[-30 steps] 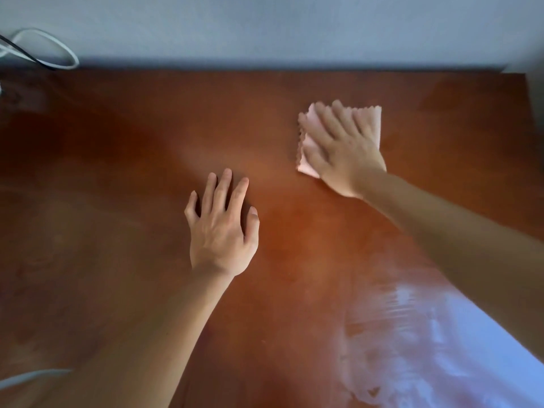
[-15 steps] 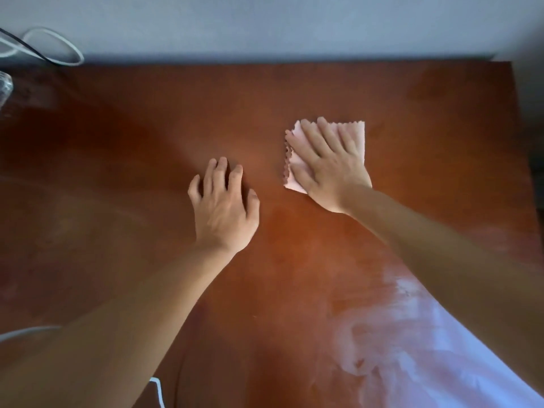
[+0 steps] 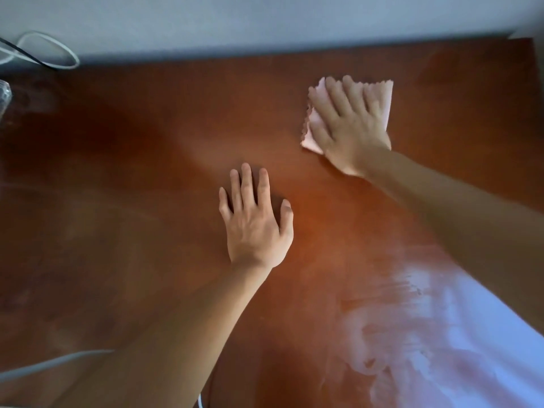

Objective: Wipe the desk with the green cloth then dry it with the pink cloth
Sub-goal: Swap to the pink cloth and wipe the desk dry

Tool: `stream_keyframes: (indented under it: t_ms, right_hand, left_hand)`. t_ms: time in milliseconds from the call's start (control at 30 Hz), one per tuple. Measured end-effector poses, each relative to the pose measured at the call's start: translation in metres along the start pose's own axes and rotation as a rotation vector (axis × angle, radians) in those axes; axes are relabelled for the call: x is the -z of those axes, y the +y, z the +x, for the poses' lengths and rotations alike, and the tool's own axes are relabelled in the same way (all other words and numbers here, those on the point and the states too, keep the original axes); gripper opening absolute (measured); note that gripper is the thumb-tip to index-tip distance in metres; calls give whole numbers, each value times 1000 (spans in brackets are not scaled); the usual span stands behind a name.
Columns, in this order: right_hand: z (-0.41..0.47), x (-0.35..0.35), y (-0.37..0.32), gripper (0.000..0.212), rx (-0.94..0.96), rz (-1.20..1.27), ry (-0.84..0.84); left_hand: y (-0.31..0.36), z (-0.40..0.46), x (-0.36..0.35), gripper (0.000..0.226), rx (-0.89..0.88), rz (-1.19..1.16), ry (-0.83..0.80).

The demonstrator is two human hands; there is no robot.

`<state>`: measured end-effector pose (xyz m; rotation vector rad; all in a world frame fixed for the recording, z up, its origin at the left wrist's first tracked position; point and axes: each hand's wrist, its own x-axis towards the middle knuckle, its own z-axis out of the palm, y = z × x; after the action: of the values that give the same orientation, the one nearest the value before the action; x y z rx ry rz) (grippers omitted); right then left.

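Note:
The reddish-brown wooden desk (image 3: 147, 201) fills the view. My right hand (image 3: 350, 128) lies flat on the folded pink cloth (image 3: 382, 98) at the desk's far right, fingers spread and pressing it onto the wood. My left hand (image 3: 256, 222) rests palm down on the bare desk in the middle, fingers slightly apart, holding nothing. A shiny, streaky wet patch (image 3: 426, 334) glares near the front right. The green cloth is not in view.
White and black cables (image 3: 47, 51) loop at the far left corner against the grey wall (image 3: 265, 19). A clear plastic object (image 3: 4, 95) pokes in at the left edge. A white cable (image 3: 44, 363) crosses the lower left.
My right hand slid the pink cloth toward me and left, then back out to the far right. My left hand stayed planted on the desk.

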<state>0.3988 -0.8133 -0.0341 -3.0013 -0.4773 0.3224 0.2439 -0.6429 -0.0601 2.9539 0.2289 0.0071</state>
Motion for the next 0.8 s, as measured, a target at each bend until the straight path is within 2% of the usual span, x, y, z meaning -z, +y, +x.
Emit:
stream_keyframes:
  t_ms: [167, 267, 400, 500, 633, 800]
  right_hand:
    - [-99, -23, -28, 66, 183, -37, -93]
    - [-87, -24, -15, 68, 231, -82, -131]
    - [-30, -13, 0, 69, 128, -69, -56]
    - [-22, -17, -3, 69, 69, -36, -19]
    - [-83, -32, -30, 64, 74, 9, 5]
    - [-154, -48, -50, 62, 164, 26, -63]
  left_hand:
    - [-1, -1, -1, 67, 0, 3, 15]
    - [0, -1, -2, 67, -6, 3, 25]
    - [-1, 0, -4, 65, 7, 1, 47]
    - [-1, 0, -5, 64, 9, -2, 59]
    - [0, -1, -2, 65, 5, 3, 36]
    - [0, -1, 1, 65, 6, -6, 19]
